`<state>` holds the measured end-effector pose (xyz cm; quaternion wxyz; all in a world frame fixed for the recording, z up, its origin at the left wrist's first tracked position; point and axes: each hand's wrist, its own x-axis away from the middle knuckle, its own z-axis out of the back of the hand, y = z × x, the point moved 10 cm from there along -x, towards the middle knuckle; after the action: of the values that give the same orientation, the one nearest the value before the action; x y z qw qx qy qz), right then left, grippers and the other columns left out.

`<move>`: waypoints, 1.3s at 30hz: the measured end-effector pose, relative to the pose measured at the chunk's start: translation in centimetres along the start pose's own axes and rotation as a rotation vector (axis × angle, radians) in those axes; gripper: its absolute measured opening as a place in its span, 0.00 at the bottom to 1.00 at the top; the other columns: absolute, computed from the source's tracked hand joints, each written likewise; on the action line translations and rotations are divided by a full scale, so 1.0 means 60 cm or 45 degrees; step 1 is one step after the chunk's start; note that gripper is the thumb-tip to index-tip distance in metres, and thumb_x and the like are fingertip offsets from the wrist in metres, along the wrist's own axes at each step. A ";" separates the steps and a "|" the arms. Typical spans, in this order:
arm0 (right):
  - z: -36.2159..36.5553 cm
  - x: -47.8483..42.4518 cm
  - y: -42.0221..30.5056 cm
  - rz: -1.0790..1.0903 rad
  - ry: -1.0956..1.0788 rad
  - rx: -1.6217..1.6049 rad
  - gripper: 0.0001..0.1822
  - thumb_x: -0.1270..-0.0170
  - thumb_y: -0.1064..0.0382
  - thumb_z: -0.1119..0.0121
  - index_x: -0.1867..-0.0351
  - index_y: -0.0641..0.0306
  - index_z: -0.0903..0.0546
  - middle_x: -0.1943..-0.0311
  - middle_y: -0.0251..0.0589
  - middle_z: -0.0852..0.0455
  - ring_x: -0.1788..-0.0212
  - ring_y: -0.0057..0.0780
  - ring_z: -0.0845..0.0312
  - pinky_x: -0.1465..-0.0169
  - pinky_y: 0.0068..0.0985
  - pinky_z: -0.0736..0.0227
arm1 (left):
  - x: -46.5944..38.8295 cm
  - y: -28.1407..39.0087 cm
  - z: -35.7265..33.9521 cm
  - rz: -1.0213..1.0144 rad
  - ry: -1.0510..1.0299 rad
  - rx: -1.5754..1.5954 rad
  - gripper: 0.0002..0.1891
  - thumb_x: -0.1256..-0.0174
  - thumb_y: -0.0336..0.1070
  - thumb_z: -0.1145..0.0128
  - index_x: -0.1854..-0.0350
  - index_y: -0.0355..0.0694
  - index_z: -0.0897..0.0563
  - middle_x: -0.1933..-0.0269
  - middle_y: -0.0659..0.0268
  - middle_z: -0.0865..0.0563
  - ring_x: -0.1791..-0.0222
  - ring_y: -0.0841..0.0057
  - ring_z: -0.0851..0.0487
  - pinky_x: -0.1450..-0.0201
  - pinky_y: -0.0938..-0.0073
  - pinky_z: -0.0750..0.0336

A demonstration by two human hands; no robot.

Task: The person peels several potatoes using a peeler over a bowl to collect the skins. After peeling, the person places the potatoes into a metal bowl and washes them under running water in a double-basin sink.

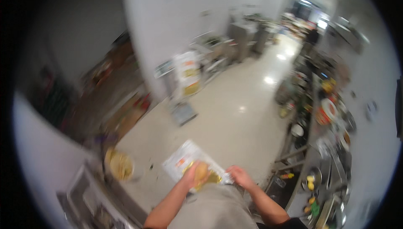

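Observation:
My left hand (191, 175) grips a rounded tan-brown item (201, 171), which looks like a potato, in front of my body. Below the hands is a large white and gold printed sack (185, 155), and my body hides its near end. At the sack's right corner is my right hand (239, 176), its fingers curled. Blur hides whether those fingers pinch the sack or only pass in front of it. A pale apron (214, 208) covers my front.
A platform scale (184, 113) and a standing sack (188, 74) are ahead by the wall. To the left are a bucket of pale pieces (121, 165) and a metal sink (83, 186). Along the right runs a cluttered steel counter (297, 203) with a metal bowl (316, 175).

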<state>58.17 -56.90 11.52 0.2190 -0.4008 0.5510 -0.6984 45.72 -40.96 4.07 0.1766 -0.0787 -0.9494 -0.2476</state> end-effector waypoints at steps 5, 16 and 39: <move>-0.012 -0.007 0.171 -0.637 0.142 -0.313 0.16 0.22 0.53 0.48 0.62 0.63 0.19 0.79 0.31 0.28 0.79 0.22 0.36 0.74 0.25 0.41 | 0.202 0.092 0.156 -0.286 0.491 0.137 0.30 0.17 0.65 0.59 0.39 0.43 0.18 0.57 0.60 0.10 0.64 0.68 0.13 0.65 0.69 0.21; -0.272 -0.351 0.194 -0.693 -0.145 -0.127 0.15 0.21 0.51 0.48 0.64 0.57 0.19 0.75 0.30 0.22 0.76 0.24 0.29 0.72 0.27 0.33 | 0.510 0.232 0.412 -1.094 0.923 0.751 0.29 0.17 0.60 0.55 0.35 0.37 0.24 0.46 0.51 0.14 0.51 0.61 0.12 0.46 0.57 0.15; -1.560 -0.291 -0.201 1.495 -1.753 0.962 0.13 0.33 0.61 0.36 0.76 0.62 0.18 0.74 0.44 0.18 0.65 0.48 0.19 0.59 0.43 0.23 | 0.831 0.398 0.715 -1.224 1.159 0.935 0.26 0.14 0.65 0.63 0.50 0.48 0.22 0.70 0.66 0.18 0.81 0.76 0.26 0.82 0.73 0.40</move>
<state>-4.99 15.34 10.69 0.9190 -0.2864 0.1547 -0.2224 -7.46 4.12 -1.69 0.4387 0.5179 -0.7339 0.0270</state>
